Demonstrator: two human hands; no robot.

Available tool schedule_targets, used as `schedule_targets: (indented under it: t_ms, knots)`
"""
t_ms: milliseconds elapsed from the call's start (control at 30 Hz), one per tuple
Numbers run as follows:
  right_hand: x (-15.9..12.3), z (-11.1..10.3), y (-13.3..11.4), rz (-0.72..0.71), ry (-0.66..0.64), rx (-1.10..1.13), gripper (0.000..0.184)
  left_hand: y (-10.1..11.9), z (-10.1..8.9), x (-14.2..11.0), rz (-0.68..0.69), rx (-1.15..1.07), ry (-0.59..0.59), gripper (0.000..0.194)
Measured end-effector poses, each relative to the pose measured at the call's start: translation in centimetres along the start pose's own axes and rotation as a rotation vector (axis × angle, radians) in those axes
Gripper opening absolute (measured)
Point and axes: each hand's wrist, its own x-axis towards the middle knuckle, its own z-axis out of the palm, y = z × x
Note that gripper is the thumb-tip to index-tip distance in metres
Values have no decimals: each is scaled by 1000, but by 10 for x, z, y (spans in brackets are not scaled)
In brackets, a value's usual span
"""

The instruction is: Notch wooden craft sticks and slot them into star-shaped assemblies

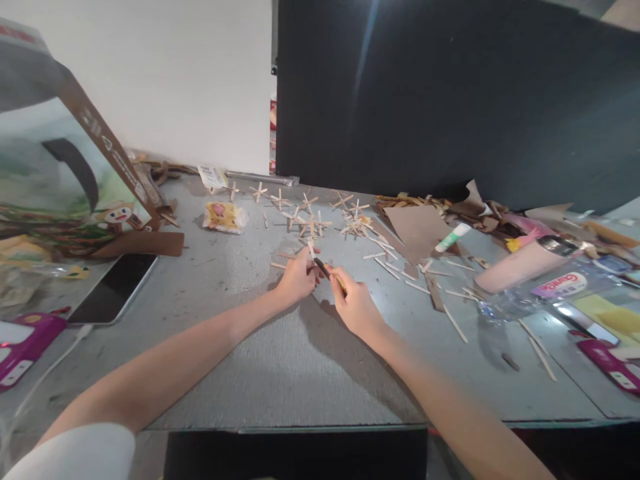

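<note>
My left hand (298, 277) is closed on a small wooden craft stick (311, 249), whose pale end sticks up past the fingers. Held in my right hand (357, 305) is a slim black and yellow pen-like tool (322, 267); its dark front end points at the stick, and I cannot tell whether they touch. Two loose sticks (279, 265) lie on the table left of my left hand. Beyond both hands stand several star-shaped pieces made of crossed sticks (310, 227).
Loose sticks (393, 270), a glue stick (453, 237) and brown cardboard (417, 227) lie to the right, near a pink bottle (520, 265). A phone (115, 288) and a yellow packet (223, 217) are on the left. A dark panel (425, 93) stands behind the grey table (240, 393).
</note>
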Motion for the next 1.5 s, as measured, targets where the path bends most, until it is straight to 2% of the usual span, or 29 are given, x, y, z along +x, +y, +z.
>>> schedule_targets:
  t_ms: [200, 433, 600, 800, 1000, 1167, 1300, 1400, 1500]
  knots:
    - [2, -12, 0, 32, -16, 77, 35, -4, 1, -1, 27, 82, -32, 39]
    - [-3, 8, 3, 25, 80, 124, 35, 2, -2, -2, 26, 14, 10, 54]
    - [-5, 15, 5, 29, 93, 124, 38, 4, 0, -1, -1, -26, 30, 60]
    - [-4, 8, 1, 18, 57, 115, 38, 2, -1, -3, 54, 64, 33, 50]
    - [3, -8, 2, 79, -2, 170, 39, 2, 0, -4, 88, 183, -10, 45]
    - [-1, 6, -2, 67, 61, 164, 42, 4, 0, -4, 18, 83, 30, 53]
    - [-4, 22, -4, 28, 123, 146, 40, 3, -2, -3, 37, -2, 68, 56]
    - [-1, 20, -2, 29, 102, 142, 41, 1, -2, -2, 73, 16, 73, 53]
    - [4, 9, 2, 39, 59, 153, 43, 0, -2, -2, 100, 62, 75, 46]
